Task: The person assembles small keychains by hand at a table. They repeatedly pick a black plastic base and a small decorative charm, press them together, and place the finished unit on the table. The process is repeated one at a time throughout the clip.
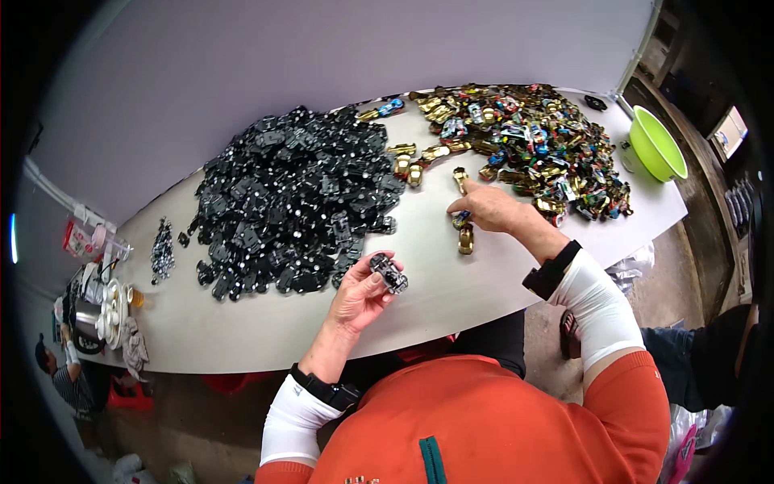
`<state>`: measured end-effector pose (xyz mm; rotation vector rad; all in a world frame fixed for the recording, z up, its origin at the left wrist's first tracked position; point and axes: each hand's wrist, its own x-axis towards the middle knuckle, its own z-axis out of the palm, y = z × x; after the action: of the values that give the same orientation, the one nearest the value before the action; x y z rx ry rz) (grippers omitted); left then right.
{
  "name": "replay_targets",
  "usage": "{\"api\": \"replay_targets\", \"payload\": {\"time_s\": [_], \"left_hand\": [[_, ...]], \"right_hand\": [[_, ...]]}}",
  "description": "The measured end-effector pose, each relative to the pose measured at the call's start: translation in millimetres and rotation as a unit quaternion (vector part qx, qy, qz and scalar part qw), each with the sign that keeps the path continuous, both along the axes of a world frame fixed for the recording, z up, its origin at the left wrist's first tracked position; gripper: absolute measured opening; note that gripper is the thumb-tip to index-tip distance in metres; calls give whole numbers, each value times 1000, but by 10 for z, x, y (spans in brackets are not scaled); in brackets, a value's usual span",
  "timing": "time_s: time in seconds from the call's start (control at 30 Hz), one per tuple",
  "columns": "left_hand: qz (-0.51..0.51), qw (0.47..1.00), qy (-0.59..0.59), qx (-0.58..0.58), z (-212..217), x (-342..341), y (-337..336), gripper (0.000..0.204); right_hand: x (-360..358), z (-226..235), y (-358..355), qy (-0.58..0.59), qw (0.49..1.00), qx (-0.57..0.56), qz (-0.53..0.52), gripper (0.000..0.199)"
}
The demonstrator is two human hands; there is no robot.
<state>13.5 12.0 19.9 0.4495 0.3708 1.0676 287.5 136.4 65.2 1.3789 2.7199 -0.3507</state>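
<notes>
My left hand (359,299) is closed round a black toy car chassis (389,273) with silvery wheels, lifted above the table's near side. My right hand (493,208) reaches over the table with its index finger stretched out. Its fingertips are at a small blue-and-gold toy car body (460,219); whether they touch it I cannot tell. One gold car body (460,179) lies just beyond those fingers and another gold car body (466,239) just nearer. A large heap of black chassis (282,202) spreads to the left, and a heap of gold and coloured car bodies (536,145) to the right.
A lime-green bowl (657,145) stands at the table's right end. On the left are a small pile of silvery parts (162,254) and white cups on a tray (114,315). A wall runs along the table's (266,335) far edge. Another person (64,375) is at the far left.
</notes>
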Motion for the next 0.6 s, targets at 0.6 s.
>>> {"api": "replay_targets", "payload": {"time_s": [0.6], "left_hand": [[56, 993, 101, 33, 16, -35, -84, 36]], "right_hand": [[-218, -194, 225, 66, 960, -7, -271, 56]]}}
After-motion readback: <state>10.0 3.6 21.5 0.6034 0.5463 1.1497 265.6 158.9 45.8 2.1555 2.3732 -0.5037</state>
